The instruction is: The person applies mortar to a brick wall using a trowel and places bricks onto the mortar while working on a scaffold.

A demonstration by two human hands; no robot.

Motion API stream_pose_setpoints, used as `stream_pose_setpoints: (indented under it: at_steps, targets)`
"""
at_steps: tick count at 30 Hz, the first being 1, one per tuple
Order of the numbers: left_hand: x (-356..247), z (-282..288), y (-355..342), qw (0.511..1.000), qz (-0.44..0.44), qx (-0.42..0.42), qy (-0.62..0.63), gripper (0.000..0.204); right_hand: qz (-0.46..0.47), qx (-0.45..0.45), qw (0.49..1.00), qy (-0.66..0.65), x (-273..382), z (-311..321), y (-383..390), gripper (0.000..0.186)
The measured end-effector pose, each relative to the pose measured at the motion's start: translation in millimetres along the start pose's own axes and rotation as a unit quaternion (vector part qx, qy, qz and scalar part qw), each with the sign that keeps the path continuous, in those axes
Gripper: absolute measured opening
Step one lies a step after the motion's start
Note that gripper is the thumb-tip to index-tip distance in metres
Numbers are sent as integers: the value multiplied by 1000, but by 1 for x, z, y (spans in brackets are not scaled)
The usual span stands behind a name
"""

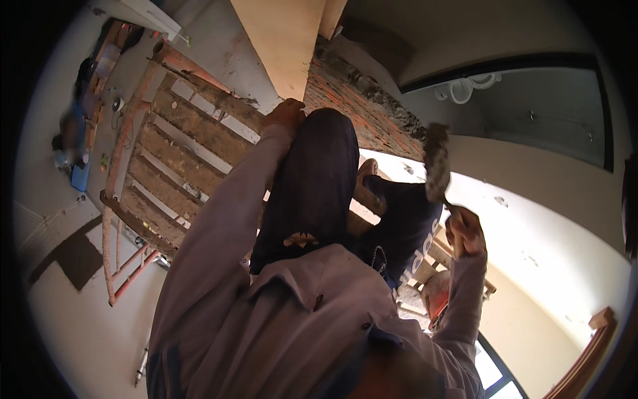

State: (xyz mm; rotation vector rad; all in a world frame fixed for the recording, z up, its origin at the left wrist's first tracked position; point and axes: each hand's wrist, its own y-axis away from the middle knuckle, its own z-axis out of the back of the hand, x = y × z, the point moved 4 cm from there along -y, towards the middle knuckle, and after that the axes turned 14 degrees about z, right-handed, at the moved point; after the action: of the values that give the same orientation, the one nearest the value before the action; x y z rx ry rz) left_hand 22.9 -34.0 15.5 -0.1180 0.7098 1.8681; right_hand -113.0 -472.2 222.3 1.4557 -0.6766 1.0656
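My right hand [466, 231] is closed around the handle of a trowel [436, 163]. Grey mortar covers its raised blade, which overlaps the end of a rough mortar strip [379, 90] along a brick surface [359, 110] in this view. Beside my raised knee, my left hand [284, 116] has its fingers curled at the lower corner of a pale yellowish panel [282, 46]. Whatever those fingers may hold is hidden. Below me spreads a scaffold platform of dirty wooden planks [193, 139].
The scaffold's rusty orange frame [123, 146] edges the planks at left, with gaps between boards. A dark-framed opening [518, 106] is at upper right. A red-orange object [435, 296] sits by my right forearm. A blue container [80, 176] and clutter lie on the floor at far left.
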Motion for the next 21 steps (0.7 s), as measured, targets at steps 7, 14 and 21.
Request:
stream_pose_setpoints:
  at_steps: [7, 14, 21]
  targets:
    - [-6, -4, 11, 995, -33, -94, -7, 20, 59, 103, 990, 73, -58, -40, -251, 18]
    - [-14, 2, 15, 996, -57, -65, 18, 22, 163, 18, 865, 474, -114, -98, -399, 29]
    - [-14, 6, 19, 987, -93, -122, 48, 9, 211, -47, 841, 497, -111, -125, -368, 22]
